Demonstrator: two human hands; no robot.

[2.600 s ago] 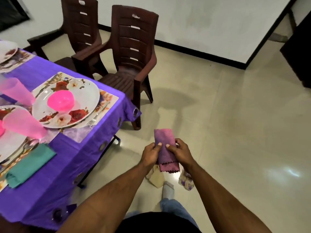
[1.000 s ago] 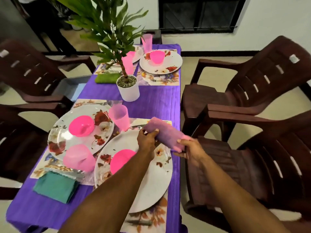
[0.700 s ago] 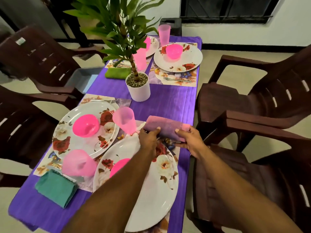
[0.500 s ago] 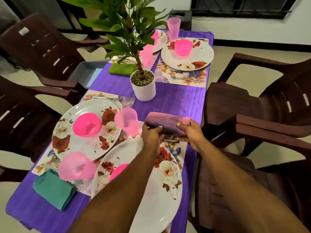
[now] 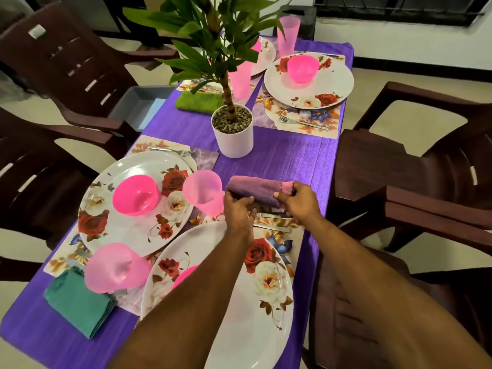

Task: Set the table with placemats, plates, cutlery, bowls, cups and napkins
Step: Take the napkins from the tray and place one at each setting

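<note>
A folded purple napkin (image 5: 254,189) lies low over the purple tablecloth (image 5: 287,158), just beyond the near right placemat (image 5: 277,225). My left hand (image 5: 237,209) grips its near left edge and my right hand (image 5: 295,199) pinches its right end. Cutlery (image 5: 271,215) lies on that placemat under my hands. The near floral plate (image 5: 266,288) holds a pink bowl (image 5: 183,275), mostly hidden by my left arm. A pink cup (image 5: 203,191) stands just left of the napkin.
A potted plant (image 5: 233,129) stands mid-table. Three more settings carry floral plates (image 5: 133,201), pink bowls and cups, with a teal napkin (image 5: 77,302) and a green napkin (image 5: 198,102). Brown plastic chairs (image 5: 415,187) line both sides. A grey tray (image 5: 138,105) sits on a left chair.
I turned from the floor to the table with the purple napkin in both hands. Over the last second it came down beside the pink cup, above the near right placemat.
</note>
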